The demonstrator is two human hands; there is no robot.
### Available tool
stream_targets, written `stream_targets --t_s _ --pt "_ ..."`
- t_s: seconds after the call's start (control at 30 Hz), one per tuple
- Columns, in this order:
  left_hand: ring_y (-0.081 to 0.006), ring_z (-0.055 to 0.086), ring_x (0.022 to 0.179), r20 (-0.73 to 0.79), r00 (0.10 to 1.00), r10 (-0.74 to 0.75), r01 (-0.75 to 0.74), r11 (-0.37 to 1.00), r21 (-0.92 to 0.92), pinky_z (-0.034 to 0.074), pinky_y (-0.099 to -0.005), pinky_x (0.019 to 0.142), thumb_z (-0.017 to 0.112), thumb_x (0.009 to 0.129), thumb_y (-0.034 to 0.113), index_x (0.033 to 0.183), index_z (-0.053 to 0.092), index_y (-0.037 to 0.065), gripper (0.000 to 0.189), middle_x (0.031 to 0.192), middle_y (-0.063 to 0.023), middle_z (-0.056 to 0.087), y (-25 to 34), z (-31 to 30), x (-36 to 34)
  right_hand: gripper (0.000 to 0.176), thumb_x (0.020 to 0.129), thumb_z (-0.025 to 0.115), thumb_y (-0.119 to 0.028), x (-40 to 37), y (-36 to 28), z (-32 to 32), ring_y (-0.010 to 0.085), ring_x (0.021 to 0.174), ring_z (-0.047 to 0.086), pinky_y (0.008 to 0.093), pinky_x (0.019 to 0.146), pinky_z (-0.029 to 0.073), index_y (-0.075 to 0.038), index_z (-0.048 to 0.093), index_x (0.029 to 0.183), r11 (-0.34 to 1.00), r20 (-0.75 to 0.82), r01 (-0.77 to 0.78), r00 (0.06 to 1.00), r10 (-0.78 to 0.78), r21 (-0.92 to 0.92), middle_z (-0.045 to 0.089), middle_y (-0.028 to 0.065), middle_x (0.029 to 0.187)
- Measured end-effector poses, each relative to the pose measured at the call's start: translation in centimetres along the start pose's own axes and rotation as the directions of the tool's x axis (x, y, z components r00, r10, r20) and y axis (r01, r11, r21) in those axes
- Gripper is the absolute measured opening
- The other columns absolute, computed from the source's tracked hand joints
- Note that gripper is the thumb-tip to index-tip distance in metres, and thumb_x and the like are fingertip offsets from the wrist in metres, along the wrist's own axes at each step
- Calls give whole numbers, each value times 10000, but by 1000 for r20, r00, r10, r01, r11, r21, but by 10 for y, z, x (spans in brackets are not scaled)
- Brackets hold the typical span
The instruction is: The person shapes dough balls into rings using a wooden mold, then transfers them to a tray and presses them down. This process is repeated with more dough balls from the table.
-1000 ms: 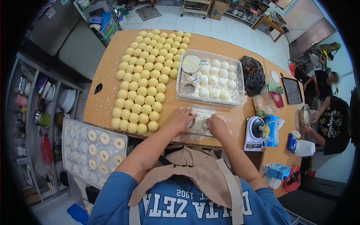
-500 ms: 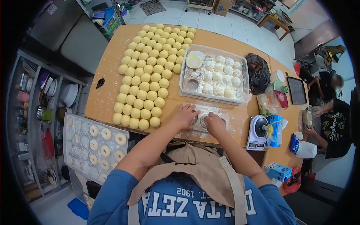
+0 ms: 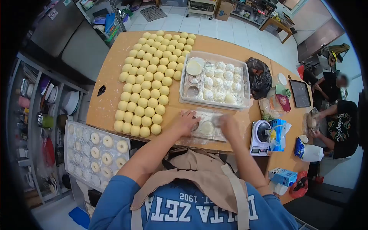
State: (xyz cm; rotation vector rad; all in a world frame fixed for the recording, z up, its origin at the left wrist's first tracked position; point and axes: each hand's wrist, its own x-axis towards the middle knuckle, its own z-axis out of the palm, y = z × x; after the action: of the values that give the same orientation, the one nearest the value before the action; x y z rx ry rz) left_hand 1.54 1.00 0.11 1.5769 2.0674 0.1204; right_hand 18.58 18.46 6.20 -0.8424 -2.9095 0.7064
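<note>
Left hand and right hand part over a dough disc
Left lies open beside it on the floured table — right, blurred, has just lifted clear, baring the disc; its grip cannot be told.

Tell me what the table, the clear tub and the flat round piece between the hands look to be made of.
Table: looks like wood or wood laminate, matte tan, flour-dusted.
Clear tub: likely plastic; translucent walls show the floured balls inside.
Flat round piece: seemingly soft dough, pale and matte, pressed flat on a floured patch.
</note>
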Motion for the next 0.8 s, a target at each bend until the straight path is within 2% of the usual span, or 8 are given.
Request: stream_targets --t_s 0.03,0.1,0.2,0.3,0.4,0.47,0.57,0.8 --pt "-324 262 1392 0 1000 0 0 1000 8 196 -570 1131 855 571 307 1425 379 234 981 1469 -121 325 -1 -2 -2 232 746 632 -54 2 16 -17 360 916 604 420 806 494 -49 677 974 994 -54 -104 993 103 -21 591 161 1009" --pt "-324 257 1395 2 1000 6 -6 1000 19 193 -568 1133 854 574 312 1428 373 235 984 1474 -120 317 0 -8 -2 257 735 635 -40 -2 57 -17 359 928 599 413 817 492 -38 669 989 990 -79 -120 990 115 -69 593 164 1037" --pt "-324 252 1398 23 1000 -4 3 1000 18 188 -563 1137 860 569 324 1436 360 239 1004 1483 -118 306 1 -10 -2 283 734 634 -40 -10 85 -1 366 967 589 424 838 485 -22 660 1015 942 -22 -263 964 265 -210 595 175 1057" --pt "-324 250 1398 27 1000 -10 10 1000 15 189 -561 1137 864 567 332 1442 350 243 1019 1487 -116 303 1 -7 0 269 740 627 -55 -17 86 9 381 990 576 439 874 468 -18 654 1005 947 -100 -153 987 129 -283 590 189 1077" --pt "-325 251 1398 8 1000 3 -4 1000 31 191 -563 1134 867 563 336 1445 346 244 1028 1485 -115 308 0 -6 -1 228 770 583 -59 -17 49 23 376 970 573 457 881 450 -32 639 988 959 -240 -10 969 -61 -282 610 186 1010" --pt "-325 253 1396 -8 1000 11 -11 1000 18 194 -566 1131 868 561 333 1444 348 242 1028 1482 -115 314 -1 -2 1 206 811 528 -60 -14 16 29 356 926 577 463 844 444 -47 604 1002 971 86 48 996 -29 -232 625 175 914" --pt "-328 258 1394 -28 999 23 -23 1000 13 196 -572 1127 871 555 336 1439 355 240 1028 1480 -117 317 -4 1 1 249 855 508 -104 -25 -4 56 311 895 598 448 805 447 -74 571 1094 969 45 153 988 -147 -194 643 144 818" --pt "-331 263 1392 -26 999 23 -22 999 30 201 -573 1123 867 563 350 1435 362 240 1014 1479 -118 322 -4 1 2 176 890 487 -143 -22 -17 51 283 855 609 432 723 437 -57 520 1039 949 74 238 971 -227 -206 643 119 762"
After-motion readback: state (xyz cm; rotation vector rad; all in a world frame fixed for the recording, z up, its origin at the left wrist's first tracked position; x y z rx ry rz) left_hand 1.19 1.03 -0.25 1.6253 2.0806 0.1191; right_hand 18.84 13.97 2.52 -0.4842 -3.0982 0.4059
